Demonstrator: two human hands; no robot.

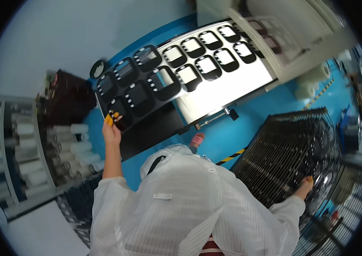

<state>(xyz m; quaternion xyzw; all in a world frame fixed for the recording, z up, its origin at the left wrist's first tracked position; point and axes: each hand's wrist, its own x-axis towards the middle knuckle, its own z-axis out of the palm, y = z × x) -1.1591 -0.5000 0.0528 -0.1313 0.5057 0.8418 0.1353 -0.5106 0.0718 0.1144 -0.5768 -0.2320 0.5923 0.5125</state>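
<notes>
My left hand (pixel 111 131), with yellow finger covers, is at the left end of a long bright work surface (pixel 215 96). Its fingers close at the edge of a dark rounded panel (pixel 122 114) there. Two rows of similar black-framed panels (pixel 137 98) lie along the surface, several of them with windows that look white in the glare. Far off to the right, my right hand (pixel 306 187) reaches to a black slotted rack (pixel 270 158), beside dark panels standing at its outer side. A yellow cover shows on that hand, but most of its fingers are hidden or too small to make out.
A pale machine housing (pixel 292 55) spans the surface's far right end. Shelves of white rolls (pixel 27 149) stand at left, near a dark red box (pixel 70 98). Yellow-black tape (pixel 231 157) crosses the blue floor (pixel 215 141). A metal rod fitting (pixel 215 118) juts from the surface's near side.
</notes>
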